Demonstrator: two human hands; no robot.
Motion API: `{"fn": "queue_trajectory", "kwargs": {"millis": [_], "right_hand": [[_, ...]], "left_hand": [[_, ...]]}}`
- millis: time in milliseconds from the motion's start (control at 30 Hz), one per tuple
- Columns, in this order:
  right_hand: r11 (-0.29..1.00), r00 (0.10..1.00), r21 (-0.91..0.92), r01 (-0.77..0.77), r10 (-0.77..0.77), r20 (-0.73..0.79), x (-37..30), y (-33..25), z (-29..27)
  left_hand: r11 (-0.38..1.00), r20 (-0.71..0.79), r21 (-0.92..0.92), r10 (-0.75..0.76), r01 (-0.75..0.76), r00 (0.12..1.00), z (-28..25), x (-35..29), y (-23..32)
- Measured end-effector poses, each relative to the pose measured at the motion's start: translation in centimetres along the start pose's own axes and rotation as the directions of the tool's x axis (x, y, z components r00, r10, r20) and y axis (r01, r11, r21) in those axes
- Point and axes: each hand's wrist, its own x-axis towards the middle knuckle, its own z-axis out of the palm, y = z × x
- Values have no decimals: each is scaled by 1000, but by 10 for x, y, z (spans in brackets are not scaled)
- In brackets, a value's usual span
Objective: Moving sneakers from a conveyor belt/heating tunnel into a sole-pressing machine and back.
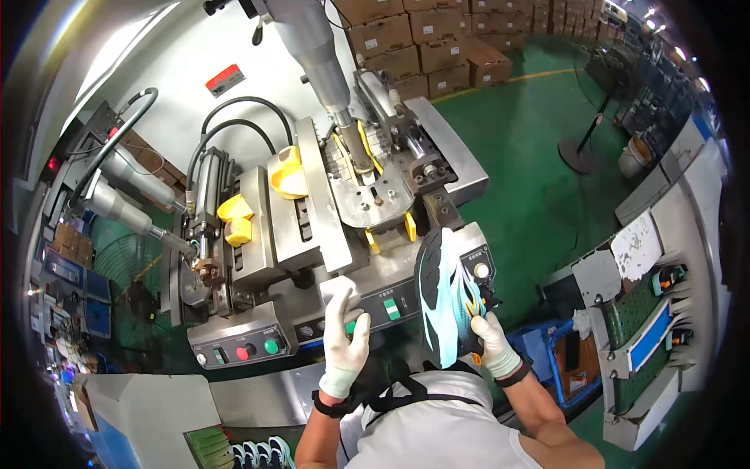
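My right hand [494, 346], in a white glove, grips a running shoe [447, 301] by its upper. The shoe is turned on its side with its dark outsole to the left, and the pale blue midsole shows. My left hand [344, 344], gloved too, is raised in front of the machine's control panel [391, 307] with its fingers apart and no object seen in it. Behind both hands stands the metal pressing machine [375, 199], with yellow pads [289, 176] and a steel cylinder [316, 59] angled down onto its right-hand station.
A second control panel [244, 346] with coloured buttons sits at the left. At the lower left, several shoes [264, 453] lie partly in view. A rack with green panels [637, 328] and a blue crate [564, 363] are at the right. Cardboard boxes [437, 47] and a standing fan [580, 152] are farther back.
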Motion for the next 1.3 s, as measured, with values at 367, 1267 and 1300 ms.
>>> {"fn": "queue_trajectory", "kwargs": {"millis": [367, 1267, 1300], "right_hand": [[999, 995, -23, 35, -37, -93, 2, 29, 29], [988, 985, 32, 149, -146, -95, -7, 18, 3], [988, 985, 36, 147, -143, -95, -6, 16, 5]], "left_hand": [[971, 7, -97, -218, 218, 976, -30, -53, -40], [992, -9, -117, -55, 54, 998, -3, -8, 12], [994, 0, -98, -40, 40, 999, -3, 6, 18]]}}
